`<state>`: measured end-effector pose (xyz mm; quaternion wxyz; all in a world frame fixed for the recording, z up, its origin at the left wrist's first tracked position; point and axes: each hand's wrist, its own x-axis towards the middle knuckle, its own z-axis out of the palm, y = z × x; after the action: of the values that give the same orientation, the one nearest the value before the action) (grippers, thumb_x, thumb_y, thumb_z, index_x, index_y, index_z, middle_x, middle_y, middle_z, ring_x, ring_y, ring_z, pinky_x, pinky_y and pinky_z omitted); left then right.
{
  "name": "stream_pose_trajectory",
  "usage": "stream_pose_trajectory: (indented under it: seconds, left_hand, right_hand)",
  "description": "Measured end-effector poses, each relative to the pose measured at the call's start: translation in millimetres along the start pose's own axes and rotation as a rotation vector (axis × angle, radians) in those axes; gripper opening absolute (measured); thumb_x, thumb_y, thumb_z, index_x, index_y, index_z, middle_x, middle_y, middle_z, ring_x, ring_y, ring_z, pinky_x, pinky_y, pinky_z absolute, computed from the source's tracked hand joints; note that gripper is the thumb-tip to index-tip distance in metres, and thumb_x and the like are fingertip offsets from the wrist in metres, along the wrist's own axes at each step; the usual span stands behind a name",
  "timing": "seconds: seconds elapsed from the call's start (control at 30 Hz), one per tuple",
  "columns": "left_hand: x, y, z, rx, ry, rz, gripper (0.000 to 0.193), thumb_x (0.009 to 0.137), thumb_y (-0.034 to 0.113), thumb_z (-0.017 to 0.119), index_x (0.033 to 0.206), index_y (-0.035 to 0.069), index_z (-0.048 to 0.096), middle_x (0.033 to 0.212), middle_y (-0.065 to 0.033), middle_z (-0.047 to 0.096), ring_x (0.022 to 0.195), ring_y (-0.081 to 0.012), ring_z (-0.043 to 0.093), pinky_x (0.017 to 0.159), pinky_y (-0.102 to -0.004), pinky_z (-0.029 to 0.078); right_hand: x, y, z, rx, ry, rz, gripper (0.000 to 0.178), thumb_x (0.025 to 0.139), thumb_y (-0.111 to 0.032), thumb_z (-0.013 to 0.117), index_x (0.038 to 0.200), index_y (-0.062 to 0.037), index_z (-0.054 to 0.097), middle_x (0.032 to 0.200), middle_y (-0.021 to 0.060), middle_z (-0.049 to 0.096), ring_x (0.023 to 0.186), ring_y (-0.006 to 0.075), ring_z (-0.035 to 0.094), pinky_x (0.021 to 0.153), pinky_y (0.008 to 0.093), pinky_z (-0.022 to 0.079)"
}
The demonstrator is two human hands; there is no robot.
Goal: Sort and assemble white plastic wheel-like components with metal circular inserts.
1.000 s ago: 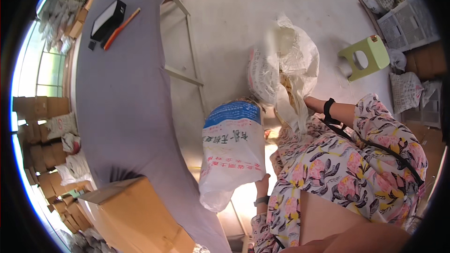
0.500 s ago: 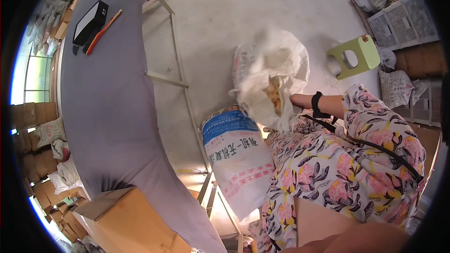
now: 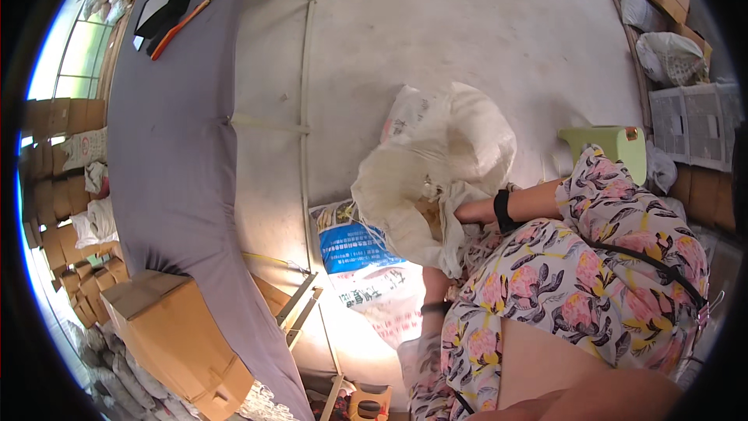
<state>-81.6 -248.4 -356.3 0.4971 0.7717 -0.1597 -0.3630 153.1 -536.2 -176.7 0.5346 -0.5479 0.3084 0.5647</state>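
A white woven sack (image 3: 393, 187) lies slack in front of me, its mouth gaping toward my body. Something yellowish (image 3: 427, 210) shows inside the mouth, too small to make out. My right hand (image 3: 473, 210), with a black strap at the wrist, grips the sack's rim; folds of cloth cover its fingertips. At the near rim is my left hand (image 3: 436, 284), closed on the sack's edge, its fingers mostly hidden beneath the cloth. Partly under the sack, a blue-and-white printed bag (image 3: 362, 253) leans by my left forearm.
On the left runs a long table with a grey cloth (image 3: 171, 132), bearing a cardboard box (image 3: 175, 335), a black-and-white box (image 3: 166, 4) and an orange-handled tool (image 3: 181, 29). A green stool (image 3: 635, 152) stands at right, near white crates (image 3: 697, 125). Metal legs (image 3: 305, 78) edge the table.
The view has shifted. The sack has come down and spread leftward over the printed bag, and its blur is gone. My left hand and wrist now show below the sack.
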Motion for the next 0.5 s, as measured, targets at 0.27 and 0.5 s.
stream_pose_trajectory:
  seconds: [0.27, 0.5]
  left_hand:
    - [158, 87, 25, -0.254, 0.485, -0.070, 0.038, 0.086, 0.012, 0.052, 0.121, 0.000, 0.044, 0.121, -0.0119, 0.049, 0.113, -0.0233, 0.046, 0.093, -0.0345, 0.040]
    - [175, 169, -69, -1.300, 0.667, -0.377, 0.038, 0.090, 0.014, 0.046, 0.126, 0.003, 0.039, 0.127, -0.0098, 0.043, 0.116, -0.0220, 0.043, 0.097, -0.0349, 0.037]
  right_hand:
    - [-22, -67, -50, -0.473, 0.201, -0.468, 0.040, 0.080, -0.037, 0.061, 0.097, -0.0007, 0.059, 0.082, 0.0086, 0.063, 0.067, 0.0198, 0.060, 0.062, 0.0313, 0.049]
    - [-29, -200, -101, -1.327, 1.224, -1.478, 0.046, 0.068, -0.032, 0.072, 0.097, 0.0001, 0.057, 0.092, 0.0176, 0.060, 0.087, 0.0330, 0.056, 0.076, 0.0368, 0.045]
